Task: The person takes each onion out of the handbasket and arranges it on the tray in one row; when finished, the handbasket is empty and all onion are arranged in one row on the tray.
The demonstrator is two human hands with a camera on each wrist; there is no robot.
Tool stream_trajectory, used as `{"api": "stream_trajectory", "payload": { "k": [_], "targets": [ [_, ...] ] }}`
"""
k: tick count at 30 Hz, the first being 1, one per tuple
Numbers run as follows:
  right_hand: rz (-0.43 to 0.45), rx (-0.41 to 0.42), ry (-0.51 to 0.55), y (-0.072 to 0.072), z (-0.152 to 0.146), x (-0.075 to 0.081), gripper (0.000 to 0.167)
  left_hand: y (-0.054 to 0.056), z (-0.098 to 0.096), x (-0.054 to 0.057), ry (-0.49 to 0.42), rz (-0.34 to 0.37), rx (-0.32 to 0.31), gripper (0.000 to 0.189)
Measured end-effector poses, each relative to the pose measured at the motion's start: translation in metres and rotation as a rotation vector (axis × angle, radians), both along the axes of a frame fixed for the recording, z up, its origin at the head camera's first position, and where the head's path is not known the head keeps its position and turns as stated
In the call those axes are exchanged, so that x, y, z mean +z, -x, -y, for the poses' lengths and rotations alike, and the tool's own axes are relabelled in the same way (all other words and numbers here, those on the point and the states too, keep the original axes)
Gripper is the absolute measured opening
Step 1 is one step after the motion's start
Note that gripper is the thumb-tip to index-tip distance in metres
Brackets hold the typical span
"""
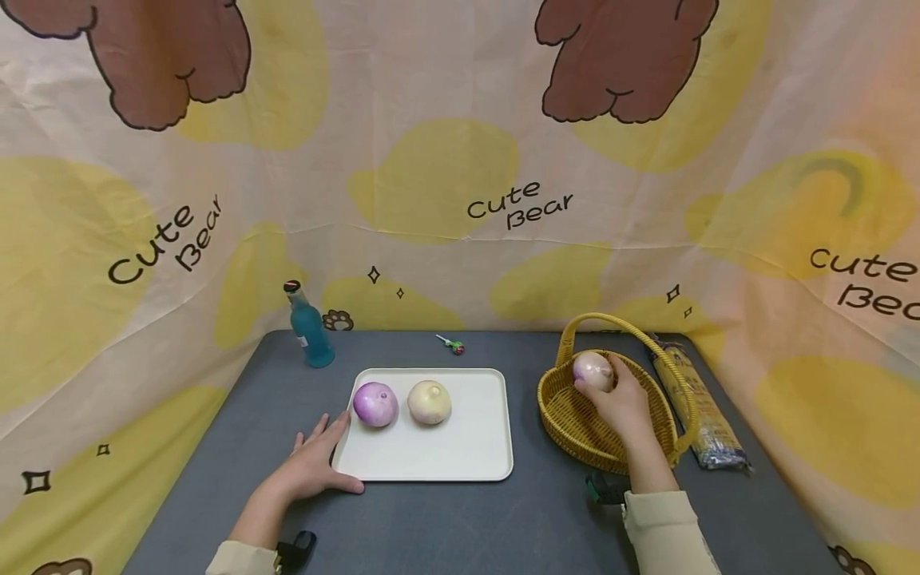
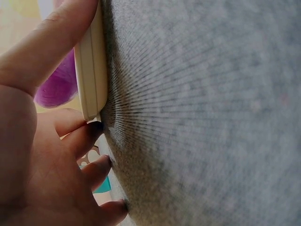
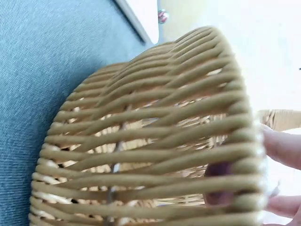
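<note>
With thumb and fingertips, my right hand grips a pale onion with a purple tint inside the yellow woven basket. Seen from the right wrist, the basket's side hides most of that onion. Fingers spread, my left hand rests at the left edge of the white tray; thumb and forefinger touch its near left corner. Two onions lie on the tray: a purple onion at its left and a whitish onion beside it.
A blue bottle stands at the back left of the grey table. A small lollipop lies behind the tray. Right of the basket is a long yellow packet. The basket's handle arches upright. A printed cloth hangs behind.
</note>
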State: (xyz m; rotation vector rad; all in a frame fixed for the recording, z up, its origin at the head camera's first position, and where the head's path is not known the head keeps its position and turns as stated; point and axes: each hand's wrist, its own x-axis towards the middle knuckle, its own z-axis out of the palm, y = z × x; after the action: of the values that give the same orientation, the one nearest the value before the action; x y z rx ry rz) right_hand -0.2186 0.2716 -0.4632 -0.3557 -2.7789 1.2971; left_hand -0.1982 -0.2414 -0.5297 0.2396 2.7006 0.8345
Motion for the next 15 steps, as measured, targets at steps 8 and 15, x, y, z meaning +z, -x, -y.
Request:
{"api": "stream_trajectory", "payload": {
  "k": [8,15],
  "targets": [
    [-0.040,0.013,0.007,-0.005,0.010,0.008,0.092,0.000,0.001,-0.002,0.004,-0.005,-0.001,0.134],
    [-0.040,0.025,0.046,-0.010,0.017,0.014,0.091,0.001,0.001,-0.002,0.015,-0.003,0.000,0.134]
  ]
}}
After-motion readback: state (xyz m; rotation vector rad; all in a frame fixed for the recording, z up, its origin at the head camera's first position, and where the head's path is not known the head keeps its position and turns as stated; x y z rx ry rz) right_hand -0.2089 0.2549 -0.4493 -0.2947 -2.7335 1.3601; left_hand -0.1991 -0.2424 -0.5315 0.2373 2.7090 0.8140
